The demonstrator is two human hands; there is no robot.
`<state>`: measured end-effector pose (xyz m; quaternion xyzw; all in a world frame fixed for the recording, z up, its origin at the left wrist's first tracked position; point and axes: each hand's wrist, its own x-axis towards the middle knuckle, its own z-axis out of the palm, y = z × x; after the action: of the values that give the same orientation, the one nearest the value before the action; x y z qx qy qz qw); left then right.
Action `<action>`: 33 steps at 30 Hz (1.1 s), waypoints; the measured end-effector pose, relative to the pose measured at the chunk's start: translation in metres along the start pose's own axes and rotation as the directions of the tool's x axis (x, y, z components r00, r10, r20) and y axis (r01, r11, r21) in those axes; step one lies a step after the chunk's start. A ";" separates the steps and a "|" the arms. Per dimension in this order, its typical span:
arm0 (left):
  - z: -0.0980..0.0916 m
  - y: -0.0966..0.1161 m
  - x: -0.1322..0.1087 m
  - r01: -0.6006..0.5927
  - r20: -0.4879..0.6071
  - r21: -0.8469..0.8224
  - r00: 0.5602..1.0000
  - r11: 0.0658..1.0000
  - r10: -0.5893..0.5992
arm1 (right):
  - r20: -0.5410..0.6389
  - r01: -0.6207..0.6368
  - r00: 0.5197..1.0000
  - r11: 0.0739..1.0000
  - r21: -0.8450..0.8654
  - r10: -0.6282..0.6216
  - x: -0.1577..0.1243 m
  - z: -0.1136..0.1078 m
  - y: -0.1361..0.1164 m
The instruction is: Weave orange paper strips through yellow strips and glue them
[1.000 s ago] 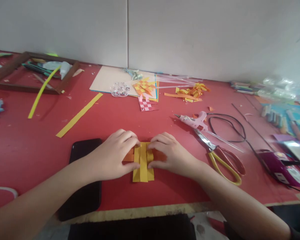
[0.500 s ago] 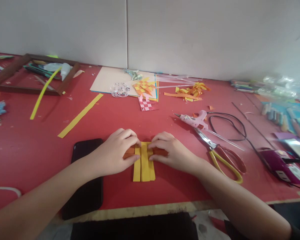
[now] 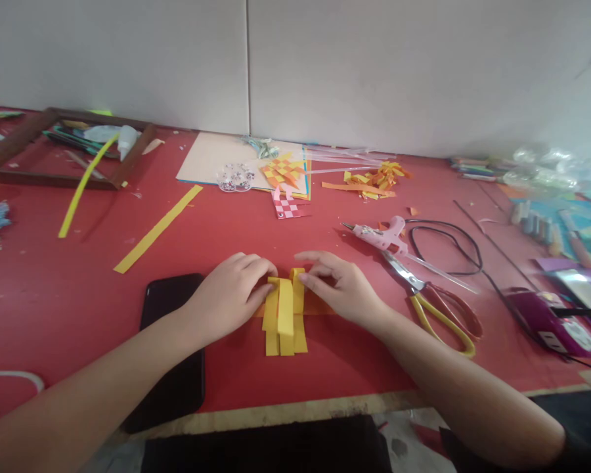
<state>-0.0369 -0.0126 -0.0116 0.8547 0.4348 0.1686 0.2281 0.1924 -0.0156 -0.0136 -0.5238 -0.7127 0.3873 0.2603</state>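
Several yellow paper strips point(image 3: 285, 315) lie side by side near the table's front edge, crossed by an orange paper strip point(image 3: 320, 306) running sideways. Their upper ends are raised and bent over. My left hand point(image 3: 239, 286) pinches the leftmost yellow strip near its top, fingertips partly hidden behind the paper. On the other side, my right hand point(image 3: 345, 282) holds the raised right yellow strip point(image 3: 298, 289) at its edge with the thumb, its index finger stretched out above. Beneath my left forearm lies a black phone point(image 3: 170, 355).
To the right lie a pink glue gun point(image 3: 381, 238) and scissors point(image 3: 426, 289) with yellow and red handles. A loose yellow strip point(image 3: 157, 230) is at the left. Behind are a woven red-and-pink paper fish point(image 3: 286, 207), a beige board point(image 3: 211, 154) and a wooden frame point(image 3: 49, 177).
The yellow strips, flatter before, now have their ends lifted and folded over. My right hand has risen slightly with the right strip, its index finger now extended.
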 end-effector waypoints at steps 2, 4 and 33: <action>0.001 0.000 0.001 0.057 -0.018 -0.024 0.998 0.998 -0.057 | 0.002 -0.032 0.999 0.996 0.080 0.032 0.000 0.001 0.002; 0.002 0.000 0.001 0.122 -0.031 -0.064 0.992 0.990 -0.124 | -0.011 -0.030 0.999 0.988 0.152 0.032 0.000 0.002 0.006; 0.001 0.004 -0.004 0.183 -0.100 -0.511 0.958 0.840 -0.270 | -0.045 0.120 0.992 0.992 -0.044 -0.122 -0.004 0.009 0.001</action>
<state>-0.0361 -0.0185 -0.0106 0.6923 0.4927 0.3177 0.4208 0.1878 -0.0221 -0.0194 -0.4938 -0.7445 0.3437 0.2893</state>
